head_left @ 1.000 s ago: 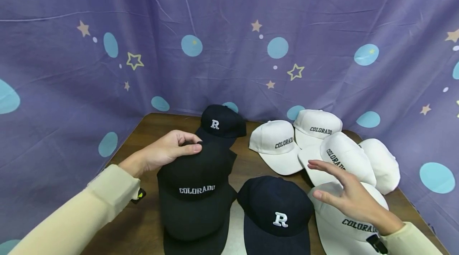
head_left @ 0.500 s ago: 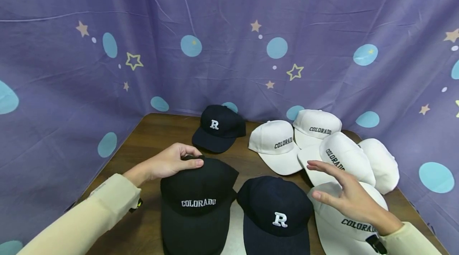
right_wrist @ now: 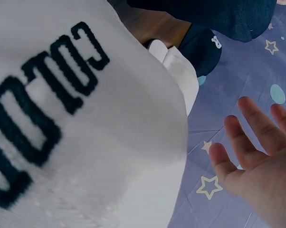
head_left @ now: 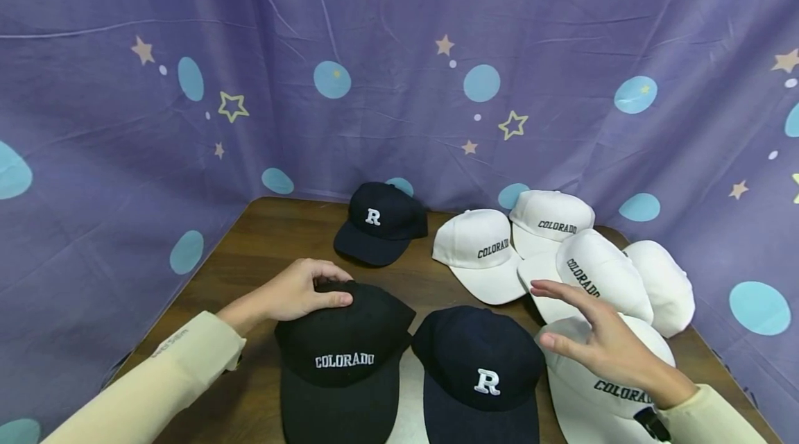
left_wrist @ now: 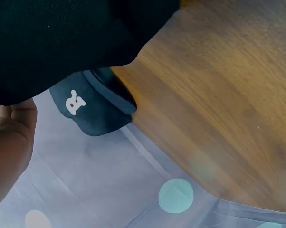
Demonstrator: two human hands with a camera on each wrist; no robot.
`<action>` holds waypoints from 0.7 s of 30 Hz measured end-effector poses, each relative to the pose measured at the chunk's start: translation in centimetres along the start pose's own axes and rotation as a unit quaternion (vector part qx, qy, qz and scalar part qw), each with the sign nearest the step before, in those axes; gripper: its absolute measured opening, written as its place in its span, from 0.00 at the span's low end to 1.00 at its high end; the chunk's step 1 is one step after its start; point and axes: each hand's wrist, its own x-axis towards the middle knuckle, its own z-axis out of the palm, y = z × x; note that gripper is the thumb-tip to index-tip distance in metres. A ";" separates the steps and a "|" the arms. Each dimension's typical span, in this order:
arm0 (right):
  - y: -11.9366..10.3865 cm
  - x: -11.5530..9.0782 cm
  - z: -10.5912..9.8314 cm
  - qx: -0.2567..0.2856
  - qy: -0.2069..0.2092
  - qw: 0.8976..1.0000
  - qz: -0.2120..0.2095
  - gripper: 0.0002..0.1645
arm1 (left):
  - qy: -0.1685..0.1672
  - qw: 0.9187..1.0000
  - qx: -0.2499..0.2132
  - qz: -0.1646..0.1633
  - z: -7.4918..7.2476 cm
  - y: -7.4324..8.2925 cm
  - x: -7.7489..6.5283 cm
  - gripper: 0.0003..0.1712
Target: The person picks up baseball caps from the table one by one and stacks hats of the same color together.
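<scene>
A black baseball cap (head_left: 343, 354) with white COLORADO lettering stands at the front left of the table in the head view, brim toward me. My left hand (head_left: 296, 296) grips the back of its crown, thumb on the near side and fingers behind. In the left wrist view, dark cap cloth (left_wrist: 62, 42) covers the left hand's fingertips. My right hand (head_left: 608, 340) is held with fingers spread over a white COLORADO cap (head_left: 624, 381) at the front right, holding nothing; the right wrist view shows that hand (right_wrist: 262, 171) beside the white crown (right_wrist: 128, 118).
Between my hands stands a navy cap (head_left: 480, 361) with a white R. Another navy R cap (head_left: 383, 222) stands at the back of the wooden table (head_left: 250, 257). Several white caps (head_left: 480, 250) overlap at the back right. A purple patterned curtain (head_left: 399, 48) hangs behind the table.
My left hand has brought the black cap down and toward me, over another black cap whose brim showed beneath it. The rear navy cap's brim is now uncovered. The right hand has barely moved.
</scene>
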 end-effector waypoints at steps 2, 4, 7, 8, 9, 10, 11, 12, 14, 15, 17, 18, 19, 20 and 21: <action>-0.1 0.1 0.1 0.001 -0.001 1.000 -0.001 0.48 | 0.010 1.000 0.012 0.016 0.2 -0.2 0.0 0.17; -0.2 0.2 0.1 -0.001 -0.002 1.000 -0.001 0.48 | 0.017 0.999 0.018 0.027 0.4 -0.3 0.0 0.17; -0.2 0.2 0.3 -0.005 -0.005 1.000 -0.002 0.48 | 0.019 0.999 0.021 0.031 0.6 -0.3 -0.1 0.18; -0.2 0.3 0.3 -0.008 -0.006 1.000 -0.003 0.48 | 0.018 0.999 0.022 0.028 0.6 -0.3 -0.1 0.18; -0.2 0.3 0.3 -0.010 -0.007 1.000 -0.003 0.48 | 0.017 0.999 0.024 0.025 0.6 -0.4 -0.2 0.19; -0.2 0.3 0.4 -0.011 -0.007 1.000 -0.002 0.48 | 0.015 0.999 0.025 0.020 0.6 -0.4 -0.2 0.19; -0.2 0.3 0.4 -0.011 -0.007 1.000 -0.002 0.48 | 0.014 0.999 0.027 0.016 0.6 -0.4 -0.2 0.19; -0.2 0.3 0.4 -0.012 -0.006 1.000 -0.002 0.47 | 0.014 0.999 0.029 0.014 0.6 -0.4 -0.2 0.19; -0.2 0.3 0.4 -0.014 -0.005 1.000 -0.002 0.47 | 0.013 0.999 0.033 0.010 0.6 -0.4 -0.2 0.19; -0.2 0.3 0.5 -0.014 -0.003 1.000 0.000 0.46 | 0.013 0.999 0.034 0.009 0.5 -0.4 -0.1 0.19; -0.2 0.3 0.5 -0.015 -0.002 1.000 0.003 0.46 | 0.017 0.999 0.037 0.012 0.5 -0.4 -0.1 0.18; -0.1 0.3 0.5 -0.015 -0.001 1.000 0.006 0.46 | 0.019 0.999 0.039 0.016 0.5 -0.4 0.0 0.18; -0.1 0.3 0.6 -0.015 -0.001 1.000 0.008 0.46 | 0.022 0.999 0.039 0.020 0.5 -0.4 0.0 0.17; -0.1 0.3 0.6 -0.015 -0.001 1.000 0.011 0.46 | 0.026 0.999 0.041 0.022 0.5 -0.4 0.0 0.17; -0.1 0.3 0.6 -0.015 -0.001 1.000 0.014 0.45 | 0.029 0.998 0.041 0.024 0.5 -0.4 0.0 0.16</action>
